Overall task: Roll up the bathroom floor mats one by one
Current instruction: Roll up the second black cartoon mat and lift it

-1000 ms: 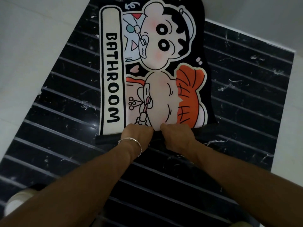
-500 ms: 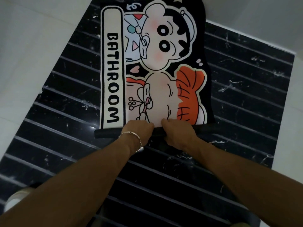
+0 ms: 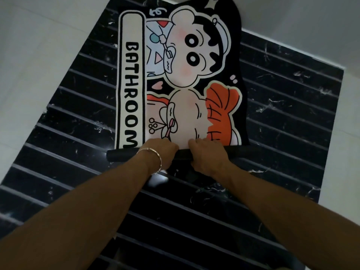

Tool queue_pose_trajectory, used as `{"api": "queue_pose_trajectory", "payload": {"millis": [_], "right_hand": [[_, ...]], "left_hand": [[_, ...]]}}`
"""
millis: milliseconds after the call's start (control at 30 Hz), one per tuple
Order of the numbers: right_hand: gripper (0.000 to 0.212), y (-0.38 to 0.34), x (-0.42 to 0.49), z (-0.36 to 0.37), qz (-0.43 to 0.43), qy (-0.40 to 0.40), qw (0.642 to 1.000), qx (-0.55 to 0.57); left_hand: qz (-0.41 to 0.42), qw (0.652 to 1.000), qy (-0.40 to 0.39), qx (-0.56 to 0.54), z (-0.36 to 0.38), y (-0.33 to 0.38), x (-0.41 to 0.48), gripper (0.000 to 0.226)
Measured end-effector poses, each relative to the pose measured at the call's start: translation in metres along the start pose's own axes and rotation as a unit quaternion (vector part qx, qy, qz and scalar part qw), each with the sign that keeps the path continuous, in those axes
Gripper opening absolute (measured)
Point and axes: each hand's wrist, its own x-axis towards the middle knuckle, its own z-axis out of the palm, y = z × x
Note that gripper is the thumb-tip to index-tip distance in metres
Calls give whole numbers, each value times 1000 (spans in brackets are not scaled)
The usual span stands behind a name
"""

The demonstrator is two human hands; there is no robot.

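Curled over the roll (image 3: 120, 155), the left hand (image 3: 159, 151) and right hand (image 3: 206, 154) clamp it at its middle, knuckles forward, likely so that each turn comes out tight and even. Left of the grip, the roll's free end juts past the BATHROOM lettering. A bracelet (image 3: 155, 158) circles the left wrist. The hands sit just beside each other. Right of the grip, the roll runs under the orange print. Beyond the grip, the mat (image 3: 175, 75) lies flat on the black ribbed floor (image 3: 282, 114), mostly unrolled. With the hands set this close, the roll's ends may loosen.
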Motion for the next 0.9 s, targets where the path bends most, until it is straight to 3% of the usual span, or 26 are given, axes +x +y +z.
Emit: {"api": "queue_pose_trajectory", "payload": {"millis": [200, 367, 433, 567, 767, 900], "right_hand": [[16, 3, 18, -14, 38, -176, 979, 100], [26, -3, 5, -10, 10, -49, 999, -3], [23, -3, 5, -9, 13, -61, 998, 9], [9, 4, 23, -18, 16, -158, 983, 87], [32, 2, 10, -9, 4, -52, 999, 6], [32, 4, 14, -14, 10, -73, 997, 25]], "left_hand": [[5, 994, 103, 39, 9, 6, -12, 35], [15, 999, 25, 18, -1, -6, 1, 29], [31, 999, 31, 24, -3, -6, 2, 30], [22, 992, 116, 50, 6, -2, -6, 34], [34, 999, 22, 11, -7, -6, 7, 28], [35, 993, 96, 53, -4, -6, 0, 36]]}}
